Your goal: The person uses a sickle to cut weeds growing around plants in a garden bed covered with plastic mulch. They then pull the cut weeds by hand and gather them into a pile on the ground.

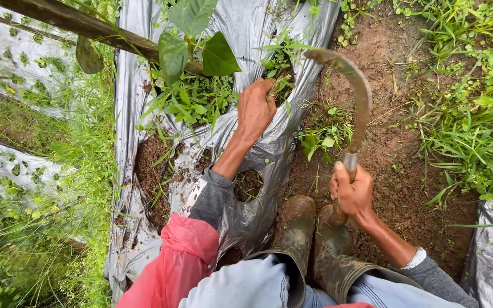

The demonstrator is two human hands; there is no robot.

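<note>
Left hand (255, 108) closed on weeds (278, 71) in the plastic sheet (258, 34), right hand (350, 191) gripping a curved sickle (355, 91); near holes bare, far weeds uncut.

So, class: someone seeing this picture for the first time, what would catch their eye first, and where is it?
Probably the curved sickle, gripped by the right hand over the bare soil at centre right. Next, the left hand clutching weeds that grow through the silver plastic sheet, with two muddy boots below.
</note>
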